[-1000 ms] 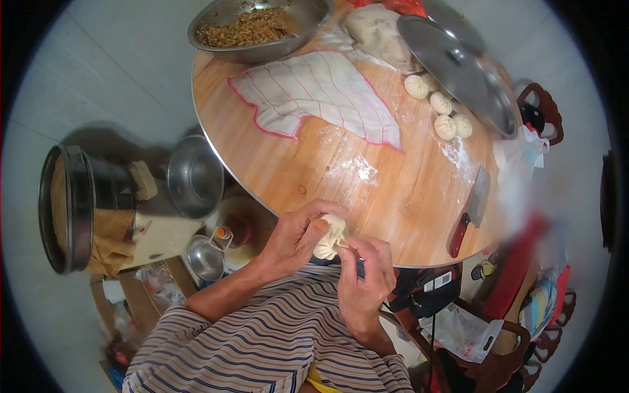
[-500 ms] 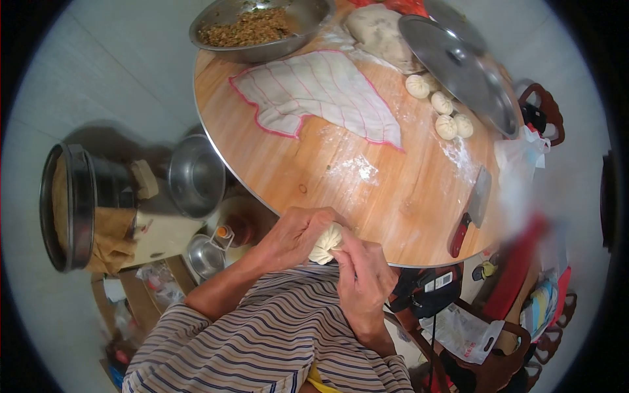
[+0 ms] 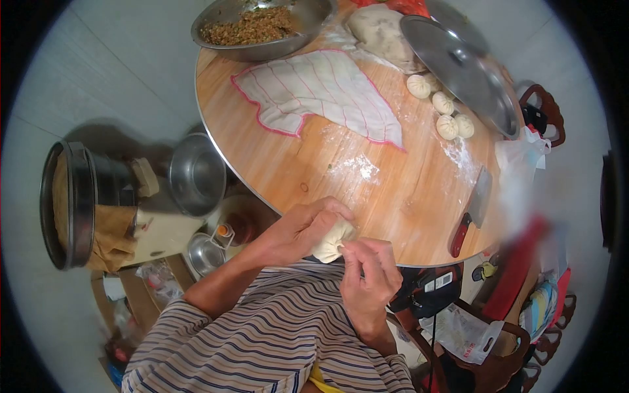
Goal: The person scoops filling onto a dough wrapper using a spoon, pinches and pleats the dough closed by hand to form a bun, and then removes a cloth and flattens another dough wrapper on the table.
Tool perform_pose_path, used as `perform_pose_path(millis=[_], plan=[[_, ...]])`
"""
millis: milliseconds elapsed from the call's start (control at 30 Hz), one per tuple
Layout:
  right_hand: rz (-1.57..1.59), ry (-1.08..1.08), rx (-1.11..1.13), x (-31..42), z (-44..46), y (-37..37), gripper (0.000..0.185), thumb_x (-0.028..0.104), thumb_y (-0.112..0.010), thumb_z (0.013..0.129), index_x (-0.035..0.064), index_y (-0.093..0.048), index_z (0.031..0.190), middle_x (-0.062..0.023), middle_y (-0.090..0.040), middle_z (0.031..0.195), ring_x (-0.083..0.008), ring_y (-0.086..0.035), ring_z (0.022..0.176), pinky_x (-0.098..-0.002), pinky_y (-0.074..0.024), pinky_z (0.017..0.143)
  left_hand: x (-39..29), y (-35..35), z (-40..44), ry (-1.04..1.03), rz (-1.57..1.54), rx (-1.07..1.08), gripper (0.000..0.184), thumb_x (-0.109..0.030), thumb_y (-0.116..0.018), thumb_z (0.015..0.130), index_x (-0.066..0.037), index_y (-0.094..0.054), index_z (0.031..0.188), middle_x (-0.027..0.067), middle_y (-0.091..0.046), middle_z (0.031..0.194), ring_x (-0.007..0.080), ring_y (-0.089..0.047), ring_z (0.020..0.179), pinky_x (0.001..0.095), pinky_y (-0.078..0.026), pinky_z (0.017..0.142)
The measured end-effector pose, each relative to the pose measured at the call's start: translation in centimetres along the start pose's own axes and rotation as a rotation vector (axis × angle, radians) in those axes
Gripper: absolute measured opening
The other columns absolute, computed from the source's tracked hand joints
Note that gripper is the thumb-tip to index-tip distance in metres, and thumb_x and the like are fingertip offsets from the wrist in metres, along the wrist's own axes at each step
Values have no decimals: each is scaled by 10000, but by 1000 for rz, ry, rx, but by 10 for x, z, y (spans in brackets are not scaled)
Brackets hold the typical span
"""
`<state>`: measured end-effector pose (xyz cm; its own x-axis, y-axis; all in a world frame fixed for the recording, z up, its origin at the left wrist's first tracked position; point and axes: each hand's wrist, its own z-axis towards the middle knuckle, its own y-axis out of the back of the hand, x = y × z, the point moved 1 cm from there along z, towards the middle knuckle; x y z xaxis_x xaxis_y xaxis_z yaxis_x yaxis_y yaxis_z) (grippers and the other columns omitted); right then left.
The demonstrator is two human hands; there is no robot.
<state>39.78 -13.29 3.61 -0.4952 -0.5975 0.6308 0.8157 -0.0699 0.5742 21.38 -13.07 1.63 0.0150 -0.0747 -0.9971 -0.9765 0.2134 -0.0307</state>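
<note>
I see the table (image 3: 406, 203), floured in patches, probably against sticking. The cloth (image 3: 321, 98) lies towards its far left, which I take to be out of the hands' way. At the near edge, the left hand (image 3: 304, 229) curls partly open round the bun (image 3: 333, 242), I judge to steady it, while the right hand (image 3: 370, 278) pinches its pleats between closed fingertips.
</note>
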Motion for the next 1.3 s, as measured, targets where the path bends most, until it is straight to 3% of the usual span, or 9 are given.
perform_pose_path(millis=[33, 233, 367, 467, 533, 633, 833, 1167, 1300], plan=[[-1, -19, -24, 0, 0, 1, 101, -29, -783, 885, 2, -763, 979, -107, -668, 938, -238, -721, 764, -344, -567, 623, -1, 0, -1, 38, -141, 40, 511, -407, -357, 1171, 9, -627, 1293, 43, -669, 1025, 125, -611, 891, 279, -506, 810], [146, -174, 26, -1, -1, 1, 105, -2, -796, 892, 1, -754, 989, -104, -675, 942, -246, -714, 752, -353, -560, 623, 12, -2, 1, -39, -49, -18, 529, -439, -372, 1161, 4, -639, 1272, 23, -636, 1037, 88, -575, 942, 257, -487, 818], [61, -56, -2, -2, 4, 3, 122, -5, -797, 890, 10, -755, 1004, -100, -668, 932, -238, -710, 746, -350, -556, 615, 13, -5, 2, 19, -48, -26, 552, -461, -374, 1155, 11, -646, 1243, 35, -641, 1048, 86, -573, 960, 258, -483, 845], [-25, -14, 9, -1, 3, 4, 163, -44, -784, 866, 26, -761, 1011, -94, -660, 927, -235, -705, 739, -349, -553, 608, 11, -7, 4, -49, 45, -118, 589, -487, -352, 1156, 15, -657, 1189, 49, -652, 1008, 90, -607, 886, 253, -515, 764], [-69, 6, 17, 0, 2, 5, 208, -79, -765, 836, 42, -764, 1006, -89, -657, 927, -240, -702, 730, -343, -556, 602, -3, -5, 3, 204, -44, -72, 654, -526, -307, 1153, 19, -668, 1122, 58, -664, 929, 96, -636, 769, 247, -528, 600], [-61, 24, 48, 2, 2, 7, 230, -94, -747, 819, 44, -762, 1002, -88, -655, 932, -246, -706, 739, -340, -566, 612, 12, -3, 7, 146, -73, -56, 734, -590, -289, 1135, 23, -684, 1053, 50, -649, 825, 100, -624, 627, 247, -494, 463], [-42, 135, 66, -1, 5, 6, 246, -72, -747, 819, 32, -776, 1041, -80, -646, 928, -231, -703, 757, -342, -570, 622, 0, 2, 5, 205, -41, 24, 771, -651, -321, 1106, 9, -700, 986, 44, -624, 752, 83, -566, 526, 231, -447, 431], [-45, 202, 170, -1, 5, 10, 261, -64, -758, 820, 9, -771, 1070, -73, -649, 935, -221, -705, 738, -334, -553, 583, 14, 9, 9, 194, 198, 100, 677, -575, -391, 1129, 17, -690, 994, 80, -661, 813, 158, -601, 811, 326, -500, 731], [-52, 127, 146, -1, 4, 10, 171, -53, -758, 856, -1, -738, 1018, -94, -662, 951, -231, -719, 735, -336, -559, 585, 8, 5, 6, 111, -8, 89, 527, -466, -418, 1146, 5, -653, 1173, 51, -653, 969, 109, -583, 883, 288, -496, 746]])
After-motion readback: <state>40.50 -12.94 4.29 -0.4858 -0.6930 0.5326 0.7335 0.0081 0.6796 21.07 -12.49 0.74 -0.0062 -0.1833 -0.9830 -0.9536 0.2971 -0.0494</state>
